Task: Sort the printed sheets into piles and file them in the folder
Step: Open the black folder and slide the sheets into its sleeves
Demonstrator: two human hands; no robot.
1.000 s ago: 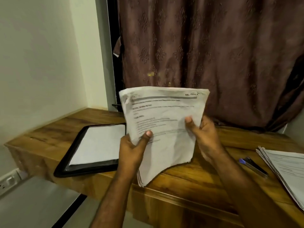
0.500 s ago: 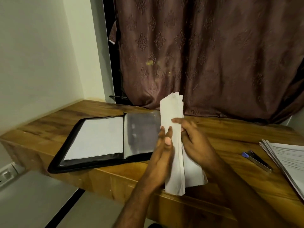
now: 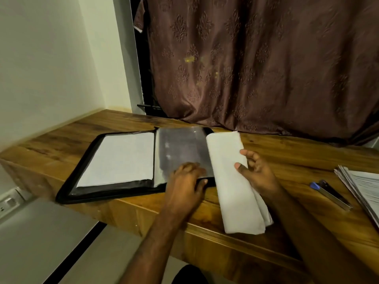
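From the head camera, a black zip folder [image 3: 67, 189] lies open on a wooden desk [image 3: 287, 160], its left half carrying a white printed sheet [image 3: 119, 158] under plastic and its right half showing a clear plastic sleeve [image 3: 180, 148] that catches a dull glare. The left hand [image 3: 184, 185] lies on the lower right corner of that sleeve, palm down, its fingers bent over the sleeve's near edge; whether they pinch the plastic or only press on it cannot be told, as motion blurs the fingertips. Just beside the folder's right edge, a bundle of printed sheets [image 3: 231, 181], folded lengthwise into a long strip, lies slanted on the desk with its near end jutting past the desk's front edge. The right hand [image 3: 256, 173] holds this bundle at its right side, thumb on the top face and fingers curled loosely above it. Farther right, well apart from the bundle, a stapler [image 3: 330, 193] with a blue tip lies on the wood, and beside it a stack of printed sheets [image 3: 363, 189] runs off the picture's edge. A brown patterned curtain [image 3: 256, 64] hangs behind the desk, and a wall socket [image 3: 9, 201] sits low on the left.
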